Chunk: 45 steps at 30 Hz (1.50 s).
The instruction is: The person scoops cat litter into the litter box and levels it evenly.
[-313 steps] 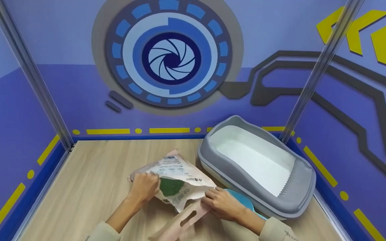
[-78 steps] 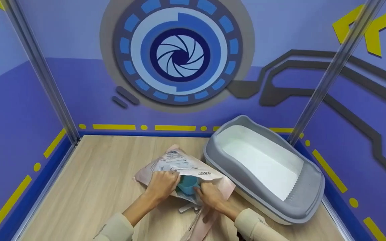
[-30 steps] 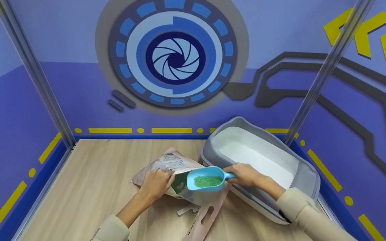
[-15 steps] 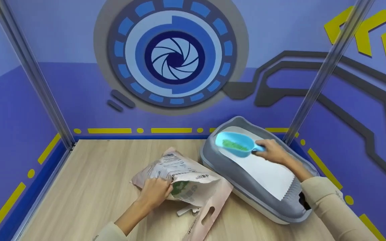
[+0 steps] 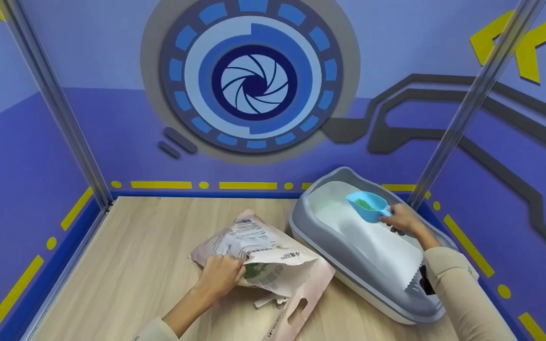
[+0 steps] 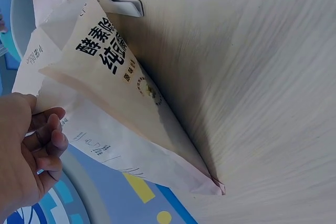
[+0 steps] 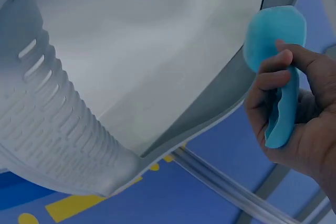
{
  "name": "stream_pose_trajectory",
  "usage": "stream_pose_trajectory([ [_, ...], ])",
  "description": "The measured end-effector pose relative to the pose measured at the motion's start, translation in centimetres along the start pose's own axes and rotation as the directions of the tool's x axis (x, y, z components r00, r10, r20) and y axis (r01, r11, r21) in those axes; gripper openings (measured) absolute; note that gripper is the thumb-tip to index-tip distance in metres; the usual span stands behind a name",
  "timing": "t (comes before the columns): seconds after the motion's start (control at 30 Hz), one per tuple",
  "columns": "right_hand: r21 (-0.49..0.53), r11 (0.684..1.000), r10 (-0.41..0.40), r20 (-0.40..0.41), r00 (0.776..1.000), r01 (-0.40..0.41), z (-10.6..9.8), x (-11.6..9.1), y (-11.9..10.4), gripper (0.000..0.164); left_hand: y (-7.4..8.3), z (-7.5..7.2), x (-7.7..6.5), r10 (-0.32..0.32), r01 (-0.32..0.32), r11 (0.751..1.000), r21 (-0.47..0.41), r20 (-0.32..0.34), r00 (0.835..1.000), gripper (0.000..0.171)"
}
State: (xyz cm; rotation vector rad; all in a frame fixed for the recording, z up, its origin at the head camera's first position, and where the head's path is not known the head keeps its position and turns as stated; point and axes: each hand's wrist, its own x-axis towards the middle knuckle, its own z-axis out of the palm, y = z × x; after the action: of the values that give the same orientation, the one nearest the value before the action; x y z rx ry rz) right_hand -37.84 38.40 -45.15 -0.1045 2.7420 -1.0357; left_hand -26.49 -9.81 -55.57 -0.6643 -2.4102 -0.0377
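Right hand grips a smooth, rounded blue scoop of green granules.

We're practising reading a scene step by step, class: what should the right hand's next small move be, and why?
Probably to tip the blue scoop lip-down over the grey-rimmed tray. The right hand grips its handle, green granules lie in its bowl, and the head view shows it above the tray's white interior.
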Motion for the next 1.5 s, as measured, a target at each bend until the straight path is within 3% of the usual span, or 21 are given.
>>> stream_pose_trajectory([
  [0.17, 0.068, 0.986, 0.147, 0.097, 0.984, -0.154, 0.6, -0.3, 0.8, 0.022, 0.4, -0.2, 0.1, -0.004, 0.005, 1.000, -0.023, 0.016, 1.000, 0.038],
  [0.33, 0.055, 0.971, 0.222, 0.139, 0.965, -0.231, 1.1, -0.4, 1.7, 0.031, 0.9, -0.2, 0.0, -0.018, 0.022, 0.997, -0.070, 0.051, 0.999, 0.035],
  [0.53, -0.021, 0.966, 0.259, 0.073, 0.963, -0.259, 1.5, -0.3, 2.7, 0.027, 1.1, -0.1, -0.1, -0.034, 0.041, 0.996, -0.076, 0.091, 0.995, 0.034],
  [0.73, -0.092, 0.967, 0.239, -0.008, 0.971, -0.239, 1.8, -0.1, 3.4, 0.014, 0.9, 0.0, -0.2, -0.033, 0.044, 0.993, -0.114, 0.097, 0.995, 0.035],
  [1.03, -0.091, 0.964, 0.250, -0.015, 0.968, -0.250, 1.9, -0.2, 3.5, 0.014, 0.8, 0.2, -0.2, -0.036, 0.048, 0.989, -0.140, 0.089, 0.995, 0.033],
  [1.17, -0.138, 0.958, 0.252, -0.028, 0.967, -0.253, 1.9, -0.3, 3.5, 0.017, 0.7, 0.3, -0.2, -0.035, 0.047, 0.991, -0.127, 0.097, 0.995, 0.035],
  [1.27, -0.268, 0.933, 0.235, -0.057, 0.970, -0.242, 1.9, -0.4, 3.4, 0.017, 0.5, 0.4, -0.4, -0.034, 0.045, 0.993, -0.110, 0.100, 0.994, 0.035],
  [1.5, -0.550, 0.817, 0.123, -0.124, 0.985, -0.171, 2.2, -0.4, 3.7, 0.017, 0.2, 0.4, -0.6, -0.050, 0.063, 0.991, -0.120, 0.113, 0.992, 0.034],
])
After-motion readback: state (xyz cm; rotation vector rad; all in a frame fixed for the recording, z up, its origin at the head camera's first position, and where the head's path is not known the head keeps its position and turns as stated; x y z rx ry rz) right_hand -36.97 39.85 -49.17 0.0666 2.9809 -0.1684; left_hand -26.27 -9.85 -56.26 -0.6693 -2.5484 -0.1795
